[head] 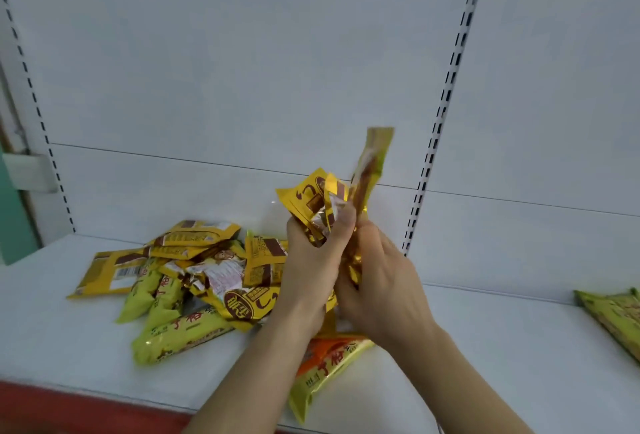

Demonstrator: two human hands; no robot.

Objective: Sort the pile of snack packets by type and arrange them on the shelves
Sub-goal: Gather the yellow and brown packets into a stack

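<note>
On the white shelf [502,347], the pile of snack packets [194,278] lies left of the hands, a jumble of gold-and-brown flat packets on top and yellow-green packets below them, spilling toward the shelf's front edge. Just right of the pile, the left hand [311,267] is raised above the shelf with its fingers curled round a bunch of gold packets [317,201] that fan out above its thumb. Touching it on the right, the right hand [384,288] grips a narrow gold packet [372,163] that stands upright, blurred at its top. Below both wrists an orange-and-yellow packet [329,368] lies on the shelf near the front edge. Well to the right of the pile, a green packet [616,319] lies flat at the frame's edge.
</note>
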